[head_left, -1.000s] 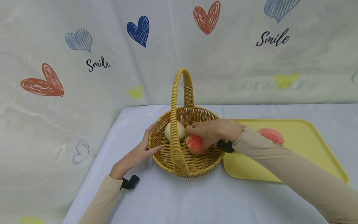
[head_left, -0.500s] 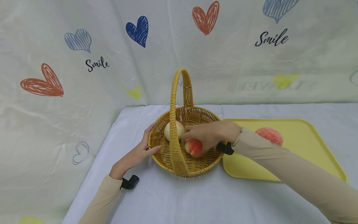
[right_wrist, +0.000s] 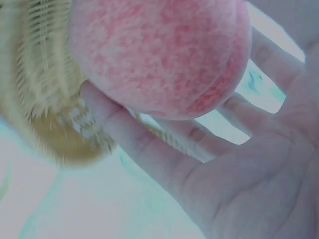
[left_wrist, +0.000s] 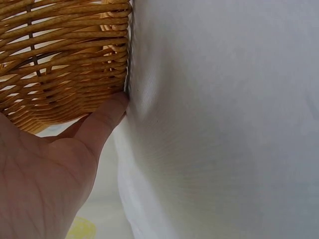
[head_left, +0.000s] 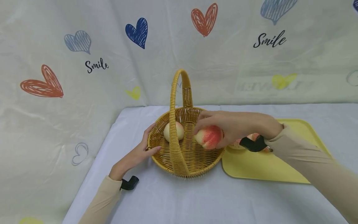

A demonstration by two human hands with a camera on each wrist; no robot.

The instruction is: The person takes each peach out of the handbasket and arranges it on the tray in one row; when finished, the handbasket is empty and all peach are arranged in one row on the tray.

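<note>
A round yellow wicker basket with a tall handle stands on the table. My left hand rests against its left side, thumb and fingers spread along the wall. In the left wrist view, the left thumb touches the basket near its base. My right hand grips a red and cream peach over the basket's right rim. The right wrist view shows this peach between thumb and fingers. A paler peach lies inside the basket at left, partly behind the handle.
A yellow tray lies right of the basket, partly under my right arm. Another peach shows on its left part, with more fruit partly hidden behind my right wrist. A white printed cloth hangs behind the table.
My right hand has moved right and up with the peach, from the basket's floor to above its right rim. More fruit on the tray shows now. The left hand has stayed put.
</note>
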